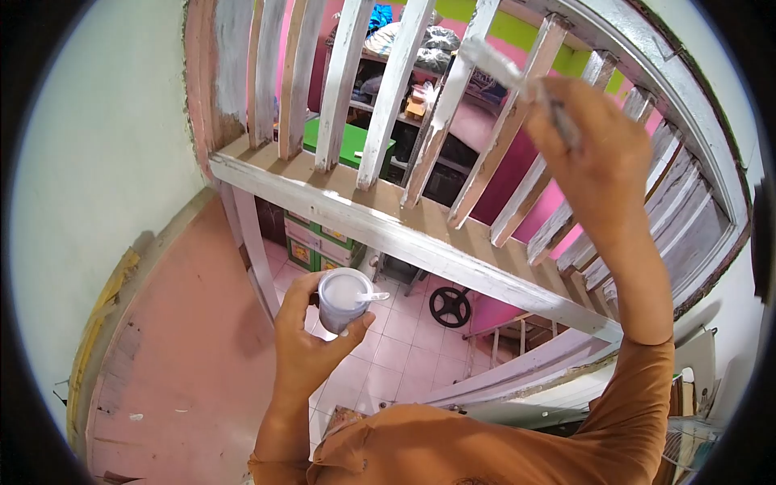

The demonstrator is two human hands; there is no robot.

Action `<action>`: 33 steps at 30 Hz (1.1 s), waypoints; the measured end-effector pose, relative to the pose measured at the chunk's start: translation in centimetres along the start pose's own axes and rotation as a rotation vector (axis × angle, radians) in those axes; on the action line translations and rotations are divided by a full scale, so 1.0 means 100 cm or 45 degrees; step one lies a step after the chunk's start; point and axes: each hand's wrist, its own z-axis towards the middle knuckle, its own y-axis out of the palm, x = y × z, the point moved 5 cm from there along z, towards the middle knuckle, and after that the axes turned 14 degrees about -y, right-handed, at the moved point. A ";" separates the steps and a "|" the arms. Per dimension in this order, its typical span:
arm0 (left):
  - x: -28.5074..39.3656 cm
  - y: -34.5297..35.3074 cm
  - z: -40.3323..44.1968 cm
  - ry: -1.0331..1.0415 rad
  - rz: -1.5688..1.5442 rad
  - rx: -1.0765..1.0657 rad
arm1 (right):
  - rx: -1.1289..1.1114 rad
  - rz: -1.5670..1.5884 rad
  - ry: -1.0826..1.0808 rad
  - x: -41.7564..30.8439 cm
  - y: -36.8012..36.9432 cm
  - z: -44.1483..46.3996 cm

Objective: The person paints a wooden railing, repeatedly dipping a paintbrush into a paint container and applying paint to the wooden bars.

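My left hand (311, 339) is wrapped round a small cup (343, 299) of whitish liquid, held upright below the wooden rail, with a white handle or spout (373, 297) at its right side. Up at the right, my right hand (586, 133) grips a paintbrush (495, 63). Its white-coated bristle end lies at the upper part of a slat (461, 81); whether it touches is unclear. The slats are wooden and streaked with white paint, and stand on a horizontal rail (388, 234), also partly white.
Beyond the slats are a cluttered shelf (380, 56) and a green surface (343, 139). Through the opening below show a tiled floor (388, 347), a black steering wheel (449, 307) and a drawer cabinet (319, 242). A pink panel (186, 339) slopes at the left.
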 end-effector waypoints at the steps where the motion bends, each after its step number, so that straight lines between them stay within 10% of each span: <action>1: -0.001 0.000 -0.001 -0.006 -0.003 0.014 | -0.011 0.008 -0.002 -0.007 0.004 -0.008; 3: -0.005 -0.001 -0.004 -0.026 -0.009 0.004 | -0.342 0.146 -0.087 -0.036 0.021 -0.030; 33: -0.018 -0.009 -0.024 -0.072 0.043 0.024 | -0.571 0.401 -0.158 -0.078 0.039 -0.053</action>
